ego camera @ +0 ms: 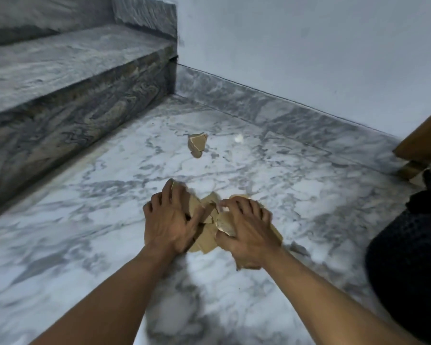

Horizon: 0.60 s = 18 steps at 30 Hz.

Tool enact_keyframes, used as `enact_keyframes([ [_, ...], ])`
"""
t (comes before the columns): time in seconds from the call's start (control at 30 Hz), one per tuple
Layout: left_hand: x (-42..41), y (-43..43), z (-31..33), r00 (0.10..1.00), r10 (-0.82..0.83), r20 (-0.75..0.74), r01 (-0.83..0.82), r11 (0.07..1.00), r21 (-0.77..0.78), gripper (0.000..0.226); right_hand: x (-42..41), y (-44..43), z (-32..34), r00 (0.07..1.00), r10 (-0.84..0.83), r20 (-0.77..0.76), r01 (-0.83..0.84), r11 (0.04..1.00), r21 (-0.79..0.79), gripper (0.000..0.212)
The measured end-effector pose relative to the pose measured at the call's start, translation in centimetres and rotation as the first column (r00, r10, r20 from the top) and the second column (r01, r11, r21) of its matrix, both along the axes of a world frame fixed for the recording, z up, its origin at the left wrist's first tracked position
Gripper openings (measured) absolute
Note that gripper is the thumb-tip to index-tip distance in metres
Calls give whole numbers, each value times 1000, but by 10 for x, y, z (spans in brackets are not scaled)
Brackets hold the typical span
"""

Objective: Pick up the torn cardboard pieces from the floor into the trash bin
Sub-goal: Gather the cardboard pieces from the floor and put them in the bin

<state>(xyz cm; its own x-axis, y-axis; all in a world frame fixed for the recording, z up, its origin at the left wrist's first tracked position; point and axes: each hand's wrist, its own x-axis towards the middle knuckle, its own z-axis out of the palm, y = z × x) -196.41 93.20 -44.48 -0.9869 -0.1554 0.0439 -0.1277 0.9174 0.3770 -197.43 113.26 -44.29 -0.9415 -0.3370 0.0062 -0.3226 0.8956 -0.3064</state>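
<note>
A heap of torn brown cardboard pieces (207,232) lies on the marble floor in the middle of the view. My left hand (171,220) presses on the heap's left side, fingers curled around the pieces. On the heap's right side, my right hand (246,230) clutches pieces too. One more cardboard piece (196,144) lies alone farther away, toward the wall. A black trash bin (408,265) stands at the right edge, only partly in view.
Grey marble stairs (72,78) rise on the left. A pale wall with a marble skirting (284,105) runs behind. A wooden furniture leg (418,145) stands at the right, above the bin. A small white spot (239,138) lies near the lone piece.
</note>
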Motion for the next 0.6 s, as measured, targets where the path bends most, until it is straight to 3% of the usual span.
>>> enact_keyframes([
  [0.13,1,2,-5,996,-43,79,51,993,-103,83,-26,-1,0,996,-86,-1,86,996,-9,73],
  [0.33,-18,-6,-10,993,111,30,-109,992,-57,66,-101,-42,-11,987,-76,-140,86,994,70,48],
  [0.47,-17,-4,-5,995,95,-11,-96,994,-50,70,-152,-74,-12,1000,7,0,-7,997,73,70],
  [0.6,-21,0,0,988,151,27,-148,986,-78,96,-191,-99,-4,989,127,79,-137,981,134,73],
])
